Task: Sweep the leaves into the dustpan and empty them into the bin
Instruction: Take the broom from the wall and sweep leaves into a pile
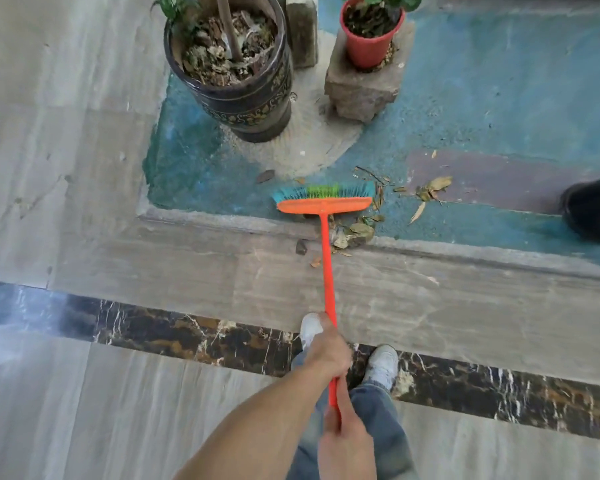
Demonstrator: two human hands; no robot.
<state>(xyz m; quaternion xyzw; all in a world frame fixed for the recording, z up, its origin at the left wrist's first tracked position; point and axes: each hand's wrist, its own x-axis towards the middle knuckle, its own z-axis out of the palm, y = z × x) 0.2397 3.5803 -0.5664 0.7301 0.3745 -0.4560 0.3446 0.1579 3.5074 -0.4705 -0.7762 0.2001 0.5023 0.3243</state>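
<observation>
On the blue floor [482,98] by the step's edge, both hands, left hand [326,351] and right hand [343,441], are gripping the broom [324,205]; leaves [355,233] risk scattering over the step.

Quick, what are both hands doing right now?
Left hand: fingers curled round the orange broom handle, higher up.
Right hand: gripping the same handle at its near end.

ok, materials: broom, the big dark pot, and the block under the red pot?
Broom: looks like glossy moulded plastic, uniform bright orange head and handle, with teal and green synthetic-looking bristles.
Big dark pot: probably glazed ceramic, dark shiny wall with a gold floral band.
Block under the red pot: rough grey-brown stone or concrete, with a pitted, chipped face; can't tell which.
</observation>
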